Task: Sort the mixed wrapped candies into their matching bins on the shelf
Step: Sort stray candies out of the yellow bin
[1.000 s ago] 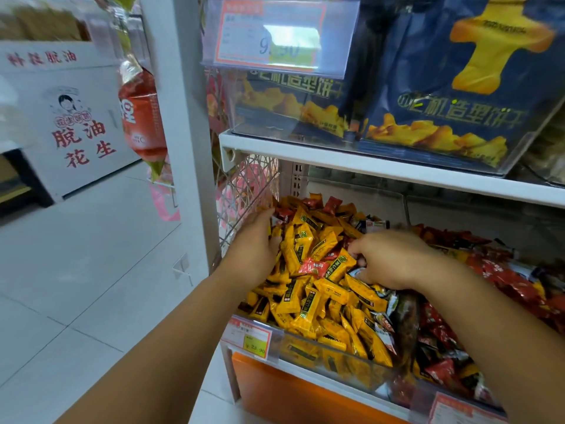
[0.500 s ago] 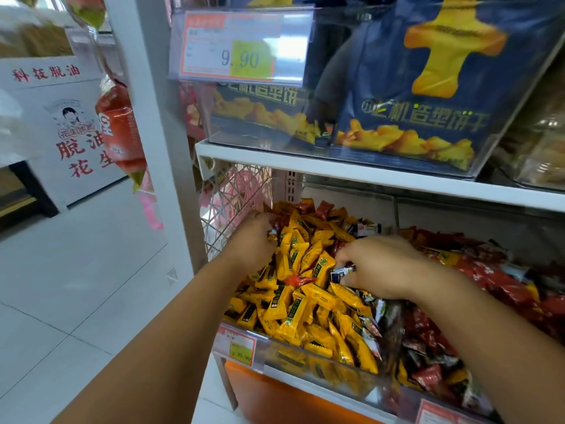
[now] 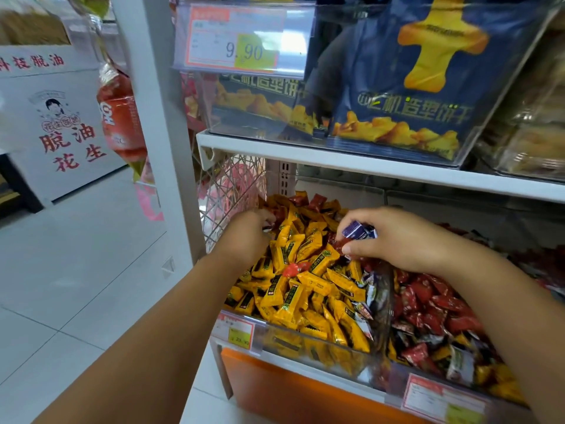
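Note:
A clear bin on the lower shelf is heaped with yellow wrapped candies; a few red ones lie among them, one red candy near the middle. The bin to its right holds mostly red candies mixed with others. My right hand hovers over the divider, holding a purple-and-white candy in its curled fingers while thumb and fingertip pinch a dark red candy. My left hand reaches into the back left of the yellow heap, fingers curled at a red candy; whether it grips it is unclear.
A white shelf board hangs just above both hands, carrying blue biscuit bags in a clear box with a price tag. A white upright post and wire mesh bound the bin's left side. Tiled floor lies left.
My right hand has lifted from the heap and now holds a purple-and-white candy plus a dark red one. My left hand moved deeper toward the back left of the yellow bin.

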